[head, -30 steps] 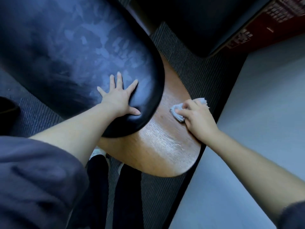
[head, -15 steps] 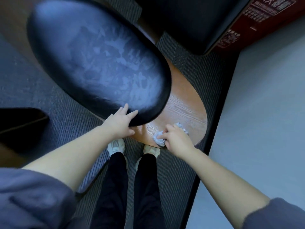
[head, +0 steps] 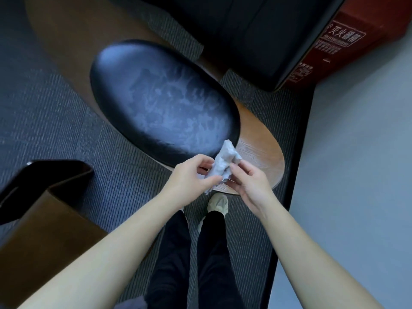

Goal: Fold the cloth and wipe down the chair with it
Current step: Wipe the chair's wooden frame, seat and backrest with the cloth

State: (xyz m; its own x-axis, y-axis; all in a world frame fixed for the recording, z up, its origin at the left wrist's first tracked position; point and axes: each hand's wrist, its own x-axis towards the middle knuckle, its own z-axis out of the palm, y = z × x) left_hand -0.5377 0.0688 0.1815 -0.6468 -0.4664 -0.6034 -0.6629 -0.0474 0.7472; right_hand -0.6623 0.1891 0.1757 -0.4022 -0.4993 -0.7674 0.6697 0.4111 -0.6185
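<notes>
**Both hands hold a crumpled cloth just above the front of the chair**

A small pale grey cloth (head: 224, 162) is bunched up in the air, caught between the fingers of both hands. It is crumpled, not flat. One loose corner sticks up beyond the fingertips and another hangs below the left thumb.

The left hand (head: 190, 175) pinches the cloth's near side, with the thumb and curled forefinger closed on the fabric. The right hand (head: 253, 186) meets it from the other side. Its fingertips (head: 234, 167) are bent in and touch the cloth's edge, while the remaining fingers are loosely curled beneath. Neither hand touches the chair.

Just beyond the fingers is the chair's black seat pad (head: 165, 103), an oval marked all over with pale, smeary streaks. Under and to the right of the fingers is the chair's wooden rim (head: 264, 157). Below the hands are dark trouser legs and a light shoe (head: 218, 202) on ribbed grey carpet (head: 55, 121). Well beyond the fingers, at the top right, is a red box (head: 347, 41).

The step in hand looks like folding or refolding the cloth, not wiping. The next move probably calls for smoothing the bunch into a flat pad with a fresh face. One hand would then press it onto the streaked seat pad.
</notes>
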